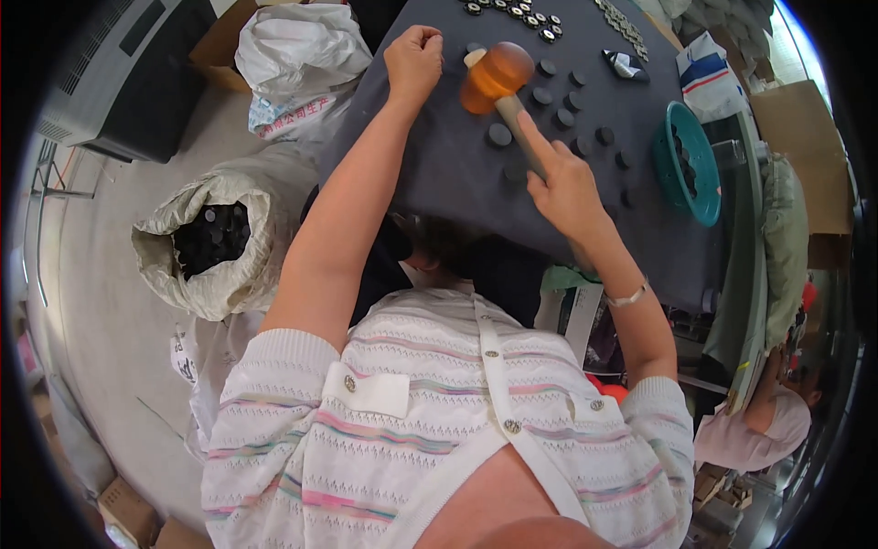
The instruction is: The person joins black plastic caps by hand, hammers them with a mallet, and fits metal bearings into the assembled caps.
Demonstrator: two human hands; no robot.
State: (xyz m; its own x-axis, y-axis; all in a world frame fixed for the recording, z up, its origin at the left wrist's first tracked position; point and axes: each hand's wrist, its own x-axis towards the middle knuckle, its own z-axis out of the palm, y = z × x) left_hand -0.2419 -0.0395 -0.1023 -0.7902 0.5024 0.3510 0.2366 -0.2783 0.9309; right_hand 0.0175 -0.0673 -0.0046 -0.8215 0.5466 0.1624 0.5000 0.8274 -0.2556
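Right hand [564, 188] is clamped on the grey handle of a mallet [497, 77], index finger laid along the shaft. The mallet's long axis runs from this hand up and away to the left, head end farthest from the wrist; the head sits crosswise to the handle and hangs over the dark grey tabletop [439, 174]. That head is a translucent orange cylinder with a pale cream face on its far-left end.

Left hand [413, 57] is closed into a fist, knuckles resting on the tabletop, just left of the mallet head; whether it pinches anything cannot be told.

Dark round discs [499, 135] lie scattered on the cloth between the right hand and the mallet head and out to that hand's right. Beyond them to the right a teal basket [675, 128] holding more dark pieces stands near the tabletop's right edge. Past both hands, along the far edge, rows of small metal-rimmed pieces [523, 11] lie. Between the two hands and toward the near edge, the cloth lies bare.

Off the tabletop, left of the left forearm, an open white sack [215, 242] of dark discs stands on the floor.
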